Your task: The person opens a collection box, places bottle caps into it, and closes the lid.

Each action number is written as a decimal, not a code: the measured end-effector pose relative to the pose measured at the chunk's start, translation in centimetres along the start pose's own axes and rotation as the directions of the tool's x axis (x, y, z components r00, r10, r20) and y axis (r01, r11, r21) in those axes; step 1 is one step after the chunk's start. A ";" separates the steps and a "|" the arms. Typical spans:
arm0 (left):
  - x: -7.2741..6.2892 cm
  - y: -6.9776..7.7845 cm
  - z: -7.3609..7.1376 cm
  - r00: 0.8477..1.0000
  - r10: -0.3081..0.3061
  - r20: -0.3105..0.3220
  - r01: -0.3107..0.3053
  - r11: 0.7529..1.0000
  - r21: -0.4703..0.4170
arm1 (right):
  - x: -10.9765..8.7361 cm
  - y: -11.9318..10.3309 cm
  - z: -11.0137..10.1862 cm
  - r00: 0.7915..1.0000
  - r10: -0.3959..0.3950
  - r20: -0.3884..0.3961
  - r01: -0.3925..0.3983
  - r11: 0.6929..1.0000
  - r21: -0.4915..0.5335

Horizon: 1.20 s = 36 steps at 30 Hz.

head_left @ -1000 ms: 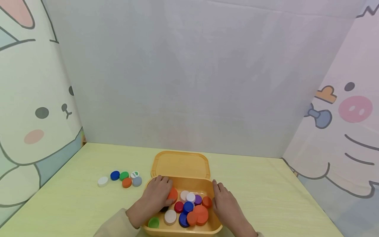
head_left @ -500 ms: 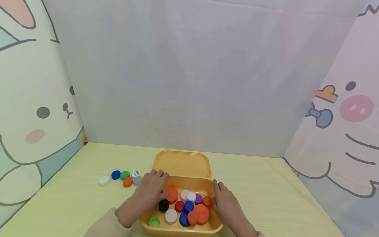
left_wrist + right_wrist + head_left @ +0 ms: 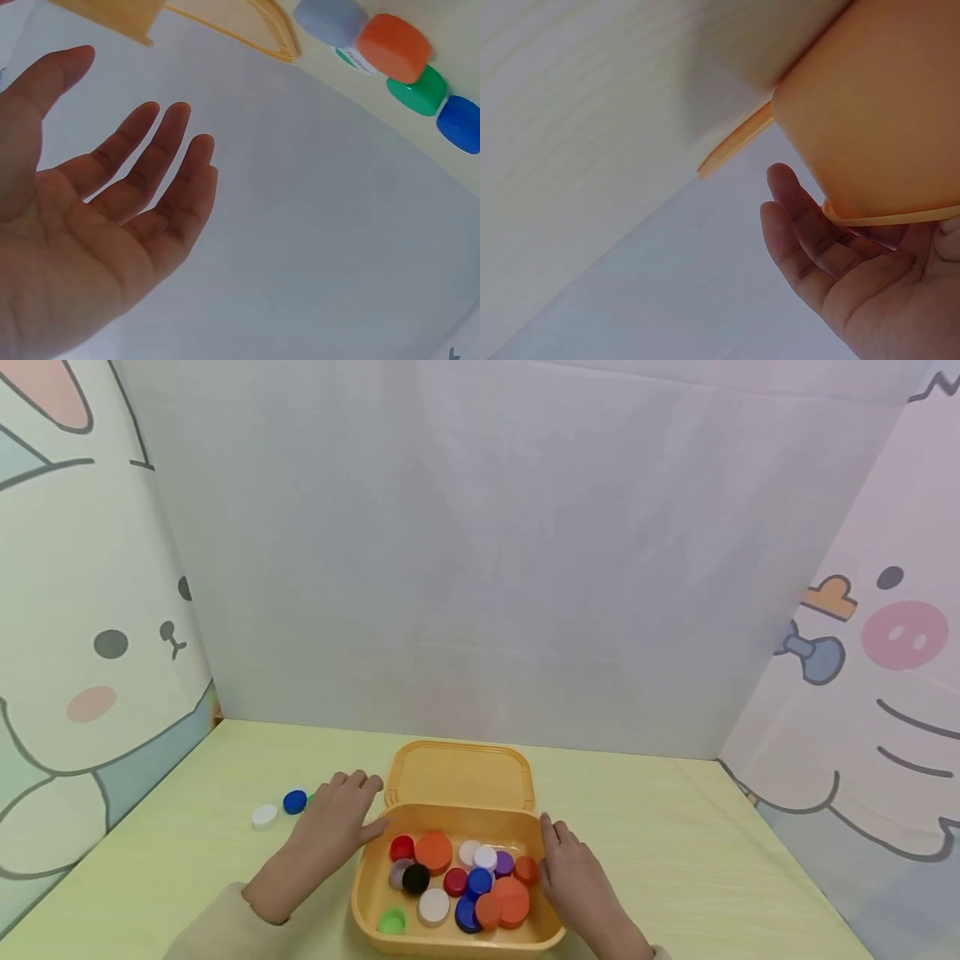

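A yellow-orange plastic box (image 3: 457, 817) holds several bottle caps, among them a large orange cap (image 3: 433, 852), a black cap (image 3: 416, 878), a purple cap (image 3: 503, 863) and a light green cap (image 3: 392, 921). My left hand (image 3: 326, 831) is just off the box's left side, fingers spread and relaxed, holding nothing; in the left wrist view its palm is bare. It hides most of the loose caps from the head view. My right hand (image 3: 581, 889) rests along the box's right rim, its visible fingers loosely extended in the right wrist view; its thumb is hidden.
The box's lid (image 3: 459, 772) lies flat behind it. Loose caps lie on the table at left: a white cap (image 3: 265, 817), a blue cap (image 3: 295, 802), and, in the left wrist view, orange (image 3: 395, 46), green (image 3: 420, 91) and grey-blue (image 3: 330, 19) caps. A grey cloth backdrop (image 3: 465, 568) stands behind.
My left hand has moved left out of the box, uncovering the red, black and greyish caps there and covering most of the loose caps. The right hand stays at the rim.
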State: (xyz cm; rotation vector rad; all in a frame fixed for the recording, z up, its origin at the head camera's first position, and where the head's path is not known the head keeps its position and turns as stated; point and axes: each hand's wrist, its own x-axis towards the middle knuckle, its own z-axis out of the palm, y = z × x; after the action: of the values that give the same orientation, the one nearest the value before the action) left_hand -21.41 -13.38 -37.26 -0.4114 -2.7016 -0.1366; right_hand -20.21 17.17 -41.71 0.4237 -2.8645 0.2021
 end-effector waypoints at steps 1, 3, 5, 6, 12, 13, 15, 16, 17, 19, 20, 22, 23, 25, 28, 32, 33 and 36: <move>-0.1 -0.4 0.0 1.000 -0.002 -0.015 0.003 1.000 0.003 | 0.0 0.0 0.0 1.000 0.001 0.001 -0.001 1.000 0.000; -0.3 -1.3 0.1 0.999 -0.008 -0.045 0.008 1.000 0.010 | 0.0 0.0 -0.1 1.000 0.006 0.003 -0.006 1.000 0.000; -0.6 -2.3 0.2 0.998 -0.020 -0.066 0.021 1.000 0.014 | 0.0 0.0 -0.1 1.000 0.009 0.008 -0.009 1.000 0.001; -0.7 -2.8 0.2 0.997 -0.026 -0.075 0.027 1.000 0.014 | 0.0 0.0 -0.1 1.000 0.012 0.010 -0.012 1.000 0.003; -1.4 -5.7 0.0 0.994 -0.086 -0.066 0.088 0.996 0.021 | 0.1 0.0 0.0 1.000 0.011 0.006 -0.011 1.000 0.004; -1.5 -6.1 0.0 0.994 -0.098 -0.054 0.099 0.995 0.022 | 0.1 0.1 0.0 1.000 0.009 0.004 -0.009 1.000 0.002; -1.8 -7.0 0.1 0.992 -0.118 -0.039 0.119 0.993 0.020 | 0.1 0.1 0.0 1.000 0.006 0.000 -0.006 1.000 -0.001; -1.9 -7.4 0.2 0.991 -0.128 -0.031 0.128 0.992 0.019 | 0.1 0.1 0.0 1.000 0.006 0.001 -0.006 1.000 -0.001; -1.9 -7.8 0.2 0.990 -0.136 -0.023 0.136 0.990 0.019 | 0.1 0.1 0.0 1.000 0.007 0.002 -0.007 1.000 0.001; -2.2 -8.6 0.4 0.989 -0.149 -0.012 0.149 0.988 0.027 | 0.1 0.0 -0.1 1.000 0.009 0.009 -0.009 1.000 0.004; -2.3 -8.9 0.5 0.988 -0.154 -0.010 0.154 0.988 0.029 | 0.1 0.0 -0.1 1.000 0.011 0.012 -0.011 1.000 0.005; -2.5 -9.5 0.7 0.986 -0.165 0.001 0.165 0.986 0.034 | 0.1 0.0 -0.1 1.000 0.013 0.015 -0.014 1.000 0.008; -2.6 -9.9 0.9 0.985 -0.171 0.006 0.170 0.985 0.036 | 0.1 0.0 -0.1 1.000 0.014 0.015 -0.014 1.000 0.009; -2.8 -10.5 1.1 0.983 -0.184 0.020 0.183 0.982 0.040 | 0.1 0.0 -0.1 1.000 0.014 0.013 -0.014 1.000 0.009; -3.1 -11.3 1.5 0.978 -0.204 0.049 0.202 0.978 0.048 | 0.0 0.0 0.0 1.000 0.014 0.009 -0.014 1.000 0.011; -3.4 -12.1 1.9 0.972 -0.219 0.079 0.214 0.974 0.073 | 0.0 0.0 0.0 1.000 0.014 0.011 -0.015 1.000 0.012; -3.5 -12.2 2.0 0.971 -0.221 0.085 0.215 0.973 0.082 | 0.1 0.0 0.0 1.000 0.015 0.011 -0.015 1.000 0.012; -3.6 -12.5 2.2 0.968 -0.228 0.106 0.217 0.970 0.106 | 0.1 0.0 0.0 1.000 0.016 0.011 -0.016 1.000 0.012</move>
State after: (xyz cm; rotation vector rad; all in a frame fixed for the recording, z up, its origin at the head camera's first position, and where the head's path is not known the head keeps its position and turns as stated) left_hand -22.89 -25.92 -41.13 -0.0890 -2.8511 -0.0490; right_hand -20.30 17.12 -41.68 0.4051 -2.8799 0.2206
